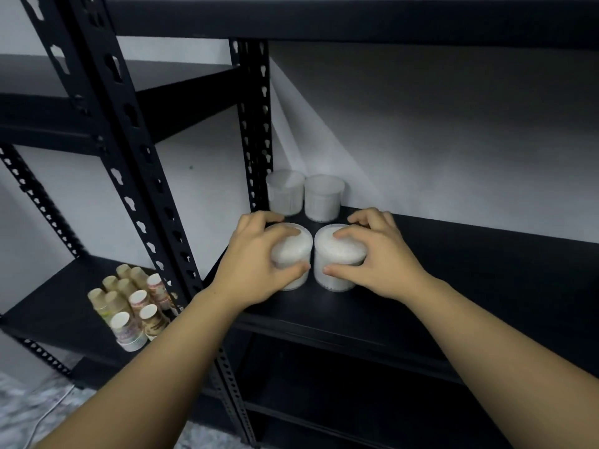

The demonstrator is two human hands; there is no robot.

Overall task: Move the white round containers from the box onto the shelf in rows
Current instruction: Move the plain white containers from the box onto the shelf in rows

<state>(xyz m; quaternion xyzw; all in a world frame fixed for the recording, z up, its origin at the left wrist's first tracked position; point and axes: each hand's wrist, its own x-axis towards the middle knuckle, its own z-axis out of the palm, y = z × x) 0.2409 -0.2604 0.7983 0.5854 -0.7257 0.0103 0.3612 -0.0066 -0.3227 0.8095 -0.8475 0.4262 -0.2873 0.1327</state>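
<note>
Containers on shelf [453, 254]: four, in two rows of two. Back pair [304, 197] against wall. Left hand [259, 257] grips front-left container [291, 251]; right hand [372, 257] grips front-right container [337, 254].

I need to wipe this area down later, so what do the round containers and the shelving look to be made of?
The round containers look like translucent, frosted plastic: white contents show faintly through ribbed walls. What fills them is too blurred to tell. The shelf board is matte black, possibly painted board or metal; its flat, dull surface leaves that open. The upright post looks like black painted steel angle, punched with keyhole slots.
</note>
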